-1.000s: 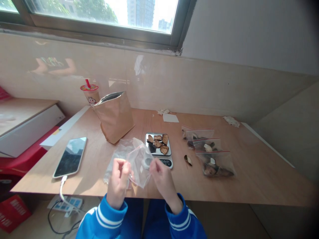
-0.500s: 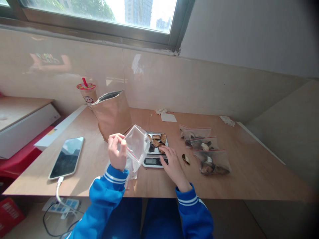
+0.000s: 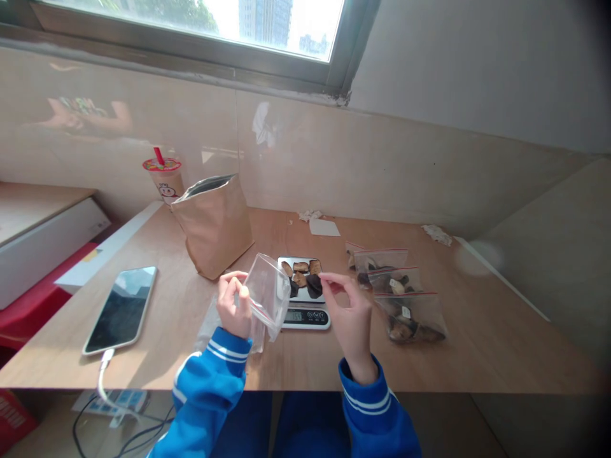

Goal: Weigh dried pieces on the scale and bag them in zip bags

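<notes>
At a wooden tabletop (image 3: 491, 343) below a window (image 3: 286, 25), a person in blue sleeves (image 3: 226, 359) works with both hands near the centre of the frame. The left hand (image 3: 235, 304) pinches the edge of a clear plastic bag (image 3: 266, 287) between thumb and fingers, its body puffed out beside the scale (image 3: 309, 318). The right hand (image 3: 351, 312) has thumb and fingertips pressed together on a dark piece (image 3: 314, 286) at the right side of the pan; whether it is clear of the metal, I cannot tell.

Several brown dried slices (image 3: 300, 278) lie on the pan, outside any bag. The scale's display is lit, its figures too small to read surely from here.

At right of centre, a row of filled bags (image 3: 409, 317) with red seal lines, at least four by my count, suggests that much is packed. The bag in the left hand appears to have nothing in it, so this portion looks unpacked.

Thin plastic (image 3: 207, 326) lies under the left hand. At upper left stand a brown paper bag (image 3: 217, 226), open at the top, and a drink cup (image 3: 165, 178); a phone (image 3: 121, 308) lies at lower left.
</notes>
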`<action>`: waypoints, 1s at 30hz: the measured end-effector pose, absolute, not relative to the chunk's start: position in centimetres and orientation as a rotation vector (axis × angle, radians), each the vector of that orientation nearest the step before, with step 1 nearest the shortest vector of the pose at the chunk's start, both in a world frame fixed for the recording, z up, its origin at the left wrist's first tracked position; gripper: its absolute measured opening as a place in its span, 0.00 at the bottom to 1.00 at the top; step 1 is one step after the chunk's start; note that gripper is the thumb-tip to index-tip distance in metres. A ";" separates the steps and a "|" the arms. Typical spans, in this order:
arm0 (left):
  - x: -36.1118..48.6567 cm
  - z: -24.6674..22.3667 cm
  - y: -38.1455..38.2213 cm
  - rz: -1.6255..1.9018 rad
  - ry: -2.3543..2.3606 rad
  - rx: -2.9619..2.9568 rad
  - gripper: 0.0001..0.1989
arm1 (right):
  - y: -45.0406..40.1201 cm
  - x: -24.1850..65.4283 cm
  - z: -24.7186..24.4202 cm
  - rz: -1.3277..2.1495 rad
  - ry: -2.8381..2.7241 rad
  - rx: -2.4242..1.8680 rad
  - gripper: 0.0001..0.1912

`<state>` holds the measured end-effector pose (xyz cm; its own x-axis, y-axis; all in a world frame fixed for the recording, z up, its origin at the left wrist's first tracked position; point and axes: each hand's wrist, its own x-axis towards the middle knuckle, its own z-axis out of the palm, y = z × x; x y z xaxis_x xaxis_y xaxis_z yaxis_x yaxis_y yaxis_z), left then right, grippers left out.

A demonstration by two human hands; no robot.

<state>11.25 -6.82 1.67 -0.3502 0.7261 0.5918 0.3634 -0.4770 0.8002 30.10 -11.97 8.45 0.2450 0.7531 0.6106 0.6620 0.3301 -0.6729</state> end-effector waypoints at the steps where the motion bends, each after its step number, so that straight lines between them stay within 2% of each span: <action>1: 11.4 1.9 -6.9 1.883 1.411 1.643 0.14 | -11.8 29.4 9.5 0.138 -1.406 -1.357 0.06; 4: 11.6 2.5 -7.2 1.827 1.367 1.748 0.14 | -11.1 27.8 11.2 0.243 -1.522 -1.319 0.09; 6: 11.6 2.6 -7.3 1.817 1.357 1.745 0.14 | -10.4 27.5 10.6 0.251 -1.663 -1.326 0.11; 10: 11.5 2.0 -7.3 1.874 1.341 1.599 0.14 | -9.0 27.9 6.0 0.153 -1.692 -1.473 0.13; 15: 11.8 0.7 -7.0 1.990 1.328 1.481 0.14 | -8.2 28.0 1.4 0.019 -1.812 -1.688 0.21; 24: 11.7 0.1 -7.5 2.005 1.363 1.541 0.12 | -8.2 27.9 1.3 0.006 -1.910 -1.719 0.13; 30: 11.8 0.7 -7.9 2.023 1.379 1.551 0.13 | -7.9 28.1 2.7 0.268 -1.639 -1.476 0.09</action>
<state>11.83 -7.91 0.68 -0.4060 0.6701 0.6214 0.3338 -0.5242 0.7834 28.06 -7.87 2.75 0.1023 0.8830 0.4581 0.6913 0.2680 -0.6710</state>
